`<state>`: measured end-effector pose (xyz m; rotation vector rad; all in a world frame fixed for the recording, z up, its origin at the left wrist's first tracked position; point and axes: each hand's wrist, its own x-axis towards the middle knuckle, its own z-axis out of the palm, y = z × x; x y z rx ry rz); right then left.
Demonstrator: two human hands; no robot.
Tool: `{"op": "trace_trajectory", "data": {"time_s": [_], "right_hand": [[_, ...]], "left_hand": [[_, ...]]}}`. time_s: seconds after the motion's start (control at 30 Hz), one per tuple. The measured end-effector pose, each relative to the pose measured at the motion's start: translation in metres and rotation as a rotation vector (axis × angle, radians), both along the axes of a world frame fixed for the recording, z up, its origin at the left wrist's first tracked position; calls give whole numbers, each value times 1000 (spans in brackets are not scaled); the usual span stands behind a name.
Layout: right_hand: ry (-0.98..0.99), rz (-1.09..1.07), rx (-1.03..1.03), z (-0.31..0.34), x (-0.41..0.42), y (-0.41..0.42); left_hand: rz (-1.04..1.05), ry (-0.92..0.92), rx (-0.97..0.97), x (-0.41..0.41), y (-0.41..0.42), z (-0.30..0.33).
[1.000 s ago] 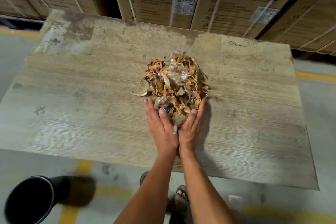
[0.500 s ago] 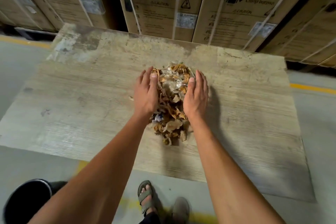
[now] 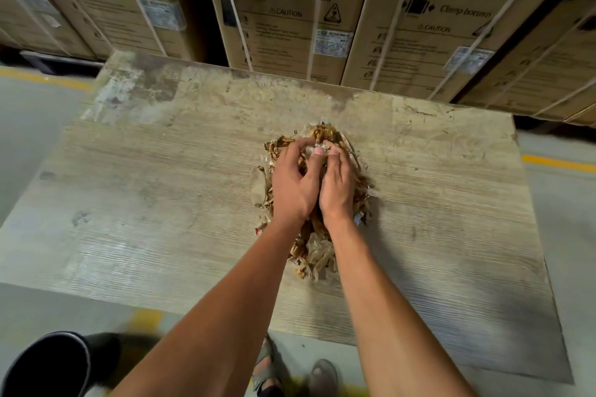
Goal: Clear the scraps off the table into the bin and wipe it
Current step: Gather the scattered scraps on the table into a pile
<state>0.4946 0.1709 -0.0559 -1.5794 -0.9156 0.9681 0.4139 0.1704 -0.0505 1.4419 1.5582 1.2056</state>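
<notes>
A heap of brown paper and plastic scraps [image 3: 314,251] lies near the middle of the worn wooden table [image 3: 161,203]. My left hand [image 3: 295,184] and my right hand [image 3: 337,185] lie side by side on top of the heap, fingers curled down into the scraps and closing around them. Scraps stick out to both sides and toward me between my forearms. The black bin [image 3: 45,367] stands on the floor at the lower left, below the table's near edge.
Tall cardboard washing machine boxes [image 3: 290,10] stand in a row right behind the table's far edge. Grey floor with yellow lines [image 3: 558,163] runs on both sides. My sandalled feet [image 3: 290,374] show below the table's near edge.
One second ago my hands pressed together at the heap's near side. They then spread to both flanks of the heap. Now they have come together on top with fingers curling into the scraps.
</notes>
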Motion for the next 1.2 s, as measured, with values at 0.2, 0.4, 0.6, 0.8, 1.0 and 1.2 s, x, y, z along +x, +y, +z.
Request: {"op": "trace_trajectory", "data": {"time_s": [0.2,0.4,0.6,0.8,1.0,1.2], "right_hand": [[57,-52,-8,21,-4,-2],[136,-170,-44,37,-14,-2],[150,-221,-89,56,-24,-4],[180,-234,-114,57,-27,1],[279,-252,-173,48,-22,15],[371,-242,-135,44,-16,32]], "left_hand": [[9,-53,-38,3,2,16],[16,-182,-127,-2,4,31],[-38,-200,-146,-9,3,48],[-14,-241,-162,-11,8,44],[34,-199,-195,-2,16,42],[0,-143,-114,2,19,34]]}}
